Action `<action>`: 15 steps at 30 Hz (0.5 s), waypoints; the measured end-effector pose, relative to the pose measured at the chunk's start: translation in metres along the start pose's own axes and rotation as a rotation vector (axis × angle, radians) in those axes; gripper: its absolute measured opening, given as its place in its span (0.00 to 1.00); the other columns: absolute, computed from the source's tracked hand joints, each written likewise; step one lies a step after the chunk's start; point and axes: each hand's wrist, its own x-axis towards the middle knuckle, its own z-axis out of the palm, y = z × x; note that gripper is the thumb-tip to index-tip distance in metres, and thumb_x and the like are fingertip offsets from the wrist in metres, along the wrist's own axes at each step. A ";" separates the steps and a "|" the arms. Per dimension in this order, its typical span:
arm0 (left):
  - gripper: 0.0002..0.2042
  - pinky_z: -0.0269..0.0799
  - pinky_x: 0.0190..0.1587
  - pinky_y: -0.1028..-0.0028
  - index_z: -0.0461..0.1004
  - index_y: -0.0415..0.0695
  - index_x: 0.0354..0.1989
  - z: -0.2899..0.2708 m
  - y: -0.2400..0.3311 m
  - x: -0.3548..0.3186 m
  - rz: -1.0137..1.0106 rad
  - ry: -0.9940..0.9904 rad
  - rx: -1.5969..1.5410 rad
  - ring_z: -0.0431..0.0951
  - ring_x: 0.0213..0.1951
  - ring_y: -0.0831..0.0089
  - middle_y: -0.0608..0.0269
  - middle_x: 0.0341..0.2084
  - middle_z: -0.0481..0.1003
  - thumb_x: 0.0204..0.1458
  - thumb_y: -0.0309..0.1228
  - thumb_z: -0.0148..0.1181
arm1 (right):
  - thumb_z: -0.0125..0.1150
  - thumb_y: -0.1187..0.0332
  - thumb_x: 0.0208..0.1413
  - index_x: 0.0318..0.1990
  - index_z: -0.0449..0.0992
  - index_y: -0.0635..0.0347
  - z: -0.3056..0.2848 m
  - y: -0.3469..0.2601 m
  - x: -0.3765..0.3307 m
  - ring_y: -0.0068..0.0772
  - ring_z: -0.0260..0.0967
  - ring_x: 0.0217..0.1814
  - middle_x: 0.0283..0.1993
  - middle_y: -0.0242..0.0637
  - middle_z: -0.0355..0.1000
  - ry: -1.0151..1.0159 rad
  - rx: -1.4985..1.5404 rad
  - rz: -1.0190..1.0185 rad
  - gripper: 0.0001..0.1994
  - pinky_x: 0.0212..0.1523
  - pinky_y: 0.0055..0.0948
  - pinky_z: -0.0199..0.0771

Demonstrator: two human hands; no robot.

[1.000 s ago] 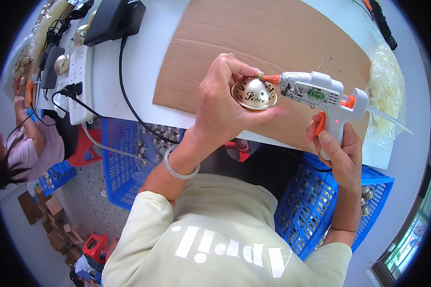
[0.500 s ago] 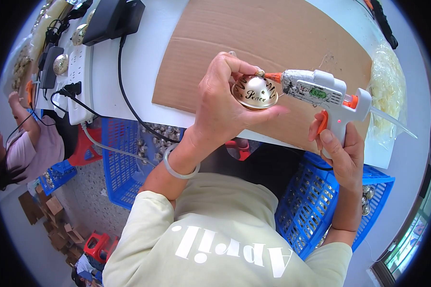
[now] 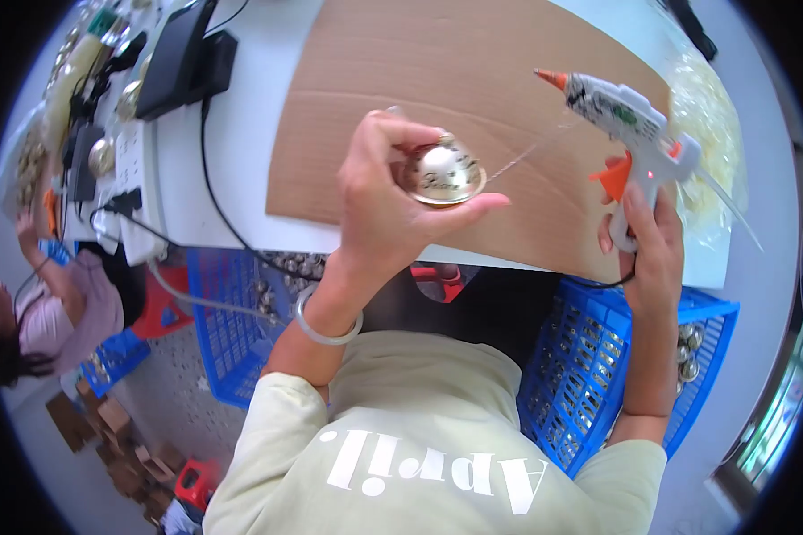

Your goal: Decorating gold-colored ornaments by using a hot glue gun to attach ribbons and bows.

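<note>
Over a sheet of brown cardboard (image 3: 366,62), my left hand (image 3: 376,183) grips a shiny gold bell (image 3: 443,171) with dark printed decoration, its flared rim downward. My thumb lies along the rim and my fingers reach its top. My right hand (image 3: 649,218) is wrapped round the handle of a white glue gun (image 3: 629,116) with an orange nozzle and trigger. The nozzle points up and left, apart from the bell. A clear glue stick (image 3: 732,209) protrudes from the gun's back, and a thin glue strand (image 3: 535,153) trails between bell and gun.
Blue plastic crates (image 3: 567,366) holding shiny metal pieces stand below the table edge on both sides. A plastic bag (image 3: 709,134) lies at right. Left are a white power strip (image 3: 136,196), black adapter (image 3: 178,62) and cables. Another person (image 3: 76,299) sits at far left.
The glue gun has lifted away from the bell's top, up and to the right. My left hand has shifted slightly left with the bell. A glue strand now shows between them.
</note>
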 end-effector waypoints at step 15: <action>0.33 0.79 0.42 0.77 0.65 0.39 0.44 0.032 0.022 0.010 -0.085 -0.064 0.084 0.74 0.41 0.74 0.61 0.40 0.66 0.30 0.24 0.83 | 0.55 0.61 0.66 0.48 0.79 0.62 -0.138 0.019 0.034 0.23 0.74 0.36 0.40 0.35 0.79 0.243 -0.519 0.069 0.14 0.38 0.24 0.75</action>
